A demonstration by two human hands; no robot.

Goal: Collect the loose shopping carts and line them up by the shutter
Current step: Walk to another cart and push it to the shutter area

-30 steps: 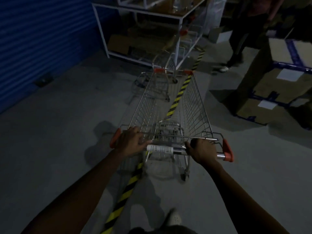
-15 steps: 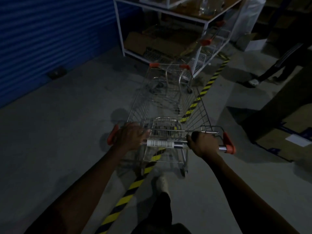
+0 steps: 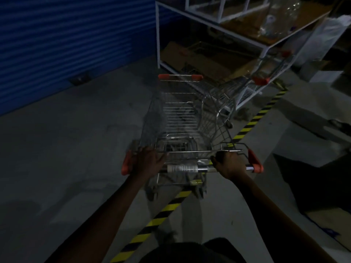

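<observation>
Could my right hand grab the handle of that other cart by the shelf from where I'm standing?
Probably not. The right hand grips the pushed cart, whose whole basket lies between you and the other cart beside the shelf.

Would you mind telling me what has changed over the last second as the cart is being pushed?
The pushed cart has rolled forward and swung left, off the striped floor tape and toward the blue shutter; the white rack and the parked cart now sit closer. Left hand and right hand stayed gripping the handle bar.
</observation>
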